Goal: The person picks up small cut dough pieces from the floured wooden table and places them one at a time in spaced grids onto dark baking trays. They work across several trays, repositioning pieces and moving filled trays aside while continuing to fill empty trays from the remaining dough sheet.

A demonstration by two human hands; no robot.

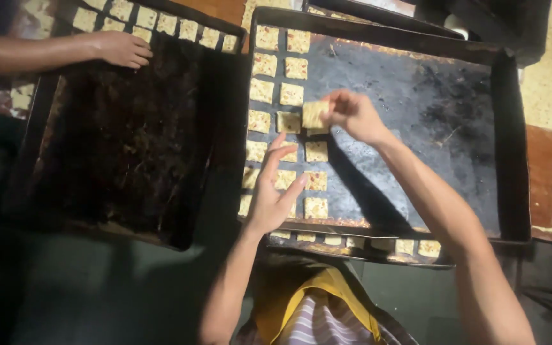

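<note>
Right hand (pixel 351 115) pinches a square speckled cracker (pixel 314 115) over the dark scuffed metal tray (pixel 416 96); left hand (pixel 273 191) spread wide, empty, above the tray's cracker rows (pixel 316 151)

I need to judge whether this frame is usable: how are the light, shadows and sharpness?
Head view: dim, warm light; the right hand holding a square piece and its arm cast a hard shadow across the right tray; the left tray is almost black; both hands look slightly soft; edges fall into darkness.
</note>
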